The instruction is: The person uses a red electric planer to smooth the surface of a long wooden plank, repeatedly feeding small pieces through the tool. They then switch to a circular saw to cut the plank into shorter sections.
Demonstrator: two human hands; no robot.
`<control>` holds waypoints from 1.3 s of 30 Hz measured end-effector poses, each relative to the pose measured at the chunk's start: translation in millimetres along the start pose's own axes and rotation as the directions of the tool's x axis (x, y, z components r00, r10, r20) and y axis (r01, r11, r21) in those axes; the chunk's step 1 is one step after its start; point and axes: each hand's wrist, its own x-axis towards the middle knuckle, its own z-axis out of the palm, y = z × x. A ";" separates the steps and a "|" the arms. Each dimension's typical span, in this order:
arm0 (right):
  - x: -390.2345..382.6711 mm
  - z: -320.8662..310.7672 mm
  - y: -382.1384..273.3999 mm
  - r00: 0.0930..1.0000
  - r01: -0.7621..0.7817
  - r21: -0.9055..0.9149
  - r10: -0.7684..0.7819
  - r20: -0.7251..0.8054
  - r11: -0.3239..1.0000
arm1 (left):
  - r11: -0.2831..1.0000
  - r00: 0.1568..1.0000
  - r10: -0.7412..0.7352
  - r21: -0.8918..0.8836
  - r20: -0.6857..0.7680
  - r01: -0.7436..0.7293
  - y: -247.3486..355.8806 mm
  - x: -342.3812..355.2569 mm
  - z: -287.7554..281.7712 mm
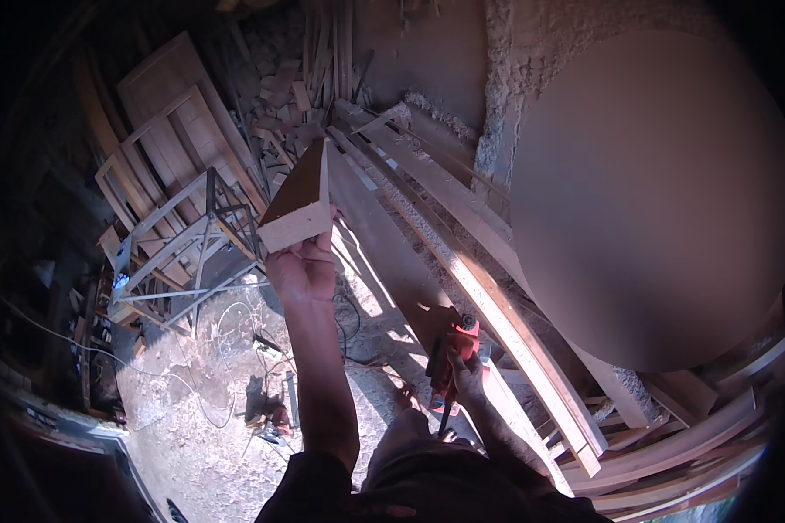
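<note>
A thick wooden beam point(303, 193) is raised at center left, its pale sawn end toward me and its length running away. From beneath, my left hand point(307, 268) grips it near that end, fingers curled around the wood. Lower and to the right, my right hand point(468, 376) is wrapped around a red electric hand planer point(464, 338), with a dark cord or hose trailing from its lower end. The planer is beside a long wide board point(384, 235). Whether it touches that board I cannot tell.
Long planks point(480, 283) covered in shavings slope across the right. Door frames and panels point(161, 144) lean at the far left behind a metal stand point(196, 240). Scraps point(279, 100) are heaped at the back. Cables point(192, 397) and tools lie on the floor. A blurred oval hides the right.
</note>
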 end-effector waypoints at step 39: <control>-7.3 41.6 -112.1 0.998 -0.038 -0.259 0.026 -0.048 0.965 | -0.440 0.904 0.186 0.790 -0.385 0.427 -223.7 -181.8 -336.0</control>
